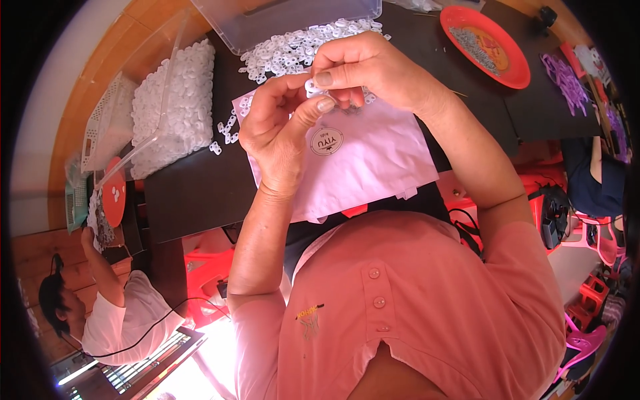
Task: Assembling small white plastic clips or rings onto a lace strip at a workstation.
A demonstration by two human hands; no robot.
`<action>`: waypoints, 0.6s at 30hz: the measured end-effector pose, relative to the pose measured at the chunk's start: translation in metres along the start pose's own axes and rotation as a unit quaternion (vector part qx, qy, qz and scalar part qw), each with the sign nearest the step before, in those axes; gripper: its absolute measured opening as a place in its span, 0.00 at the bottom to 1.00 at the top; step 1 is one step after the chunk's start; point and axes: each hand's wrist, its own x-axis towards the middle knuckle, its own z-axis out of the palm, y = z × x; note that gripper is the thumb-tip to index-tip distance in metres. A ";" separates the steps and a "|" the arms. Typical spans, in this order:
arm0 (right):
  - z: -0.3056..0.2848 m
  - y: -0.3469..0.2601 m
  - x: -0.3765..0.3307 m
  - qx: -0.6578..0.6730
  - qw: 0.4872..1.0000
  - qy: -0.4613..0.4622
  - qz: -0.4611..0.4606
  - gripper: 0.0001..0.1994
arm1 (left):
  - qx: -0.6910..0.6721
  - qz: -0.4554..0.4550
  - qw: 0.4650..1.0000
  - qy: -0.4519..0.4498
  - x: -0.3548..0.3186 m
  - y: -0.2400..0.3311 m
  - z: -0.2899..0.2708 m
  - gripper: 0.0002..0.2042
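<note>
A small white plastic piece (311,87) is held up between my two hands over the table. My left hand (279,130) is closed, with its thumb and fingertips pinching the piece from the left. Thumb and bent fingers of my right hand (370,70) close on it from the other side; part of the piece is hidden by them. Below the hands a pink cloth (373,157) with a round printed badge lies across the table edge. Just behind the hands spreads a loose pile of similar white pieces (283,53), and several more lie left of the cloth.
A clear bin (293,23) stands behind the pile. At the left is a clear container heaped with white pieces (175,100). A red plate (513,73) holds small grey parts at the far right, near purple strips (565,80). Another person (127,307) sits at the left.
</note>
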 end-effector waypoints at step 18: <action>-0.043 0.060 -0.091 -0.642 0.745 0.169 -0.061 0.06 | -0.011 -0.116 0.989 0.093 0.008 0.003 -0.004 0.08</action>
